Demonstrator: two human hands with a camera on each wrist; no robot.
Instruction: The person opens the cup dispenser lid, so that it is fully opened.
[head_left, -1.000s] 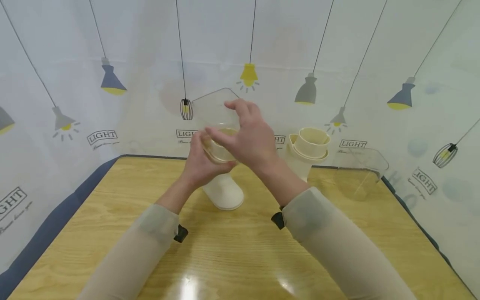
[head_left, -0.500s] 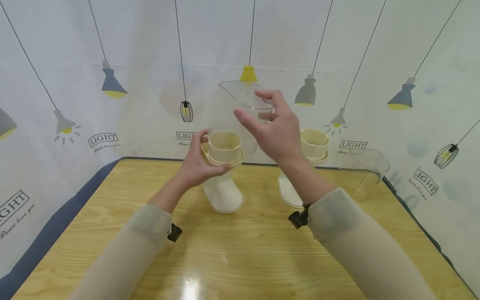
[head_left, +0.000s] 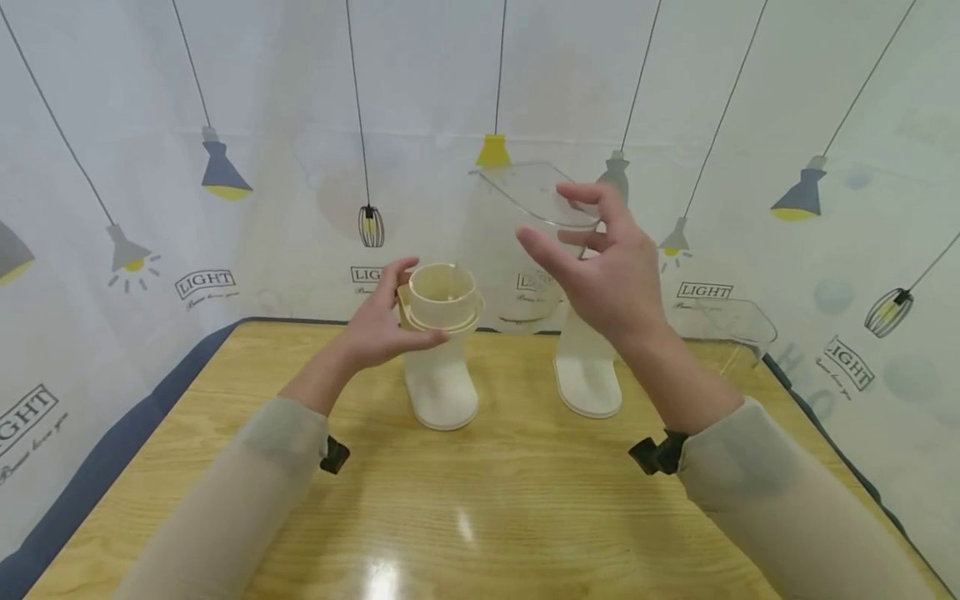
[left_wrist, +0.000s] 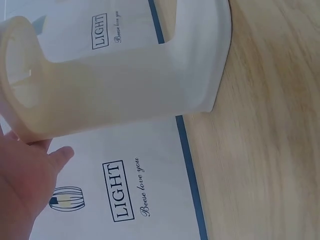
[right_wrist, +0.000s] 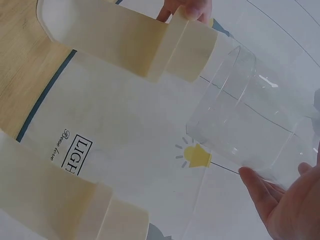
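A cream stand [head_left: 441, 387] with a flat rounded foot and a ring-shaped top stands upright on the table. My left hand [head_left: 375, 323] grips it just below the ring, thumb in front and fingertips behind. In the left wrist view, the stand's column [left_wrist: 115, 95] stretches from the hand to the foot. A clear plastic container [right_wrist: 250, 110], wider at one end, is held in the air by my right hand [head_left: 615, 271]. Fingers and thumb go round its wide end; its narrower end points down, apart from the stand's ring. Part of the container is hard to see against the backdrop.
A second, similar cream stand [head_left: 588, 383] is on the right, its top hidden behind my right hand and the container. Another clear container [head_left: 738, 321] stands at the table's back right corner. A lamp-printed backdrop [head_left: 300, 208] rises behind the wooden table [head_left: 450, 517].
The clear container has come off the left stand's ring and moved up and right in my right hand. My left hand stays on the left stand, shifting slightly left.
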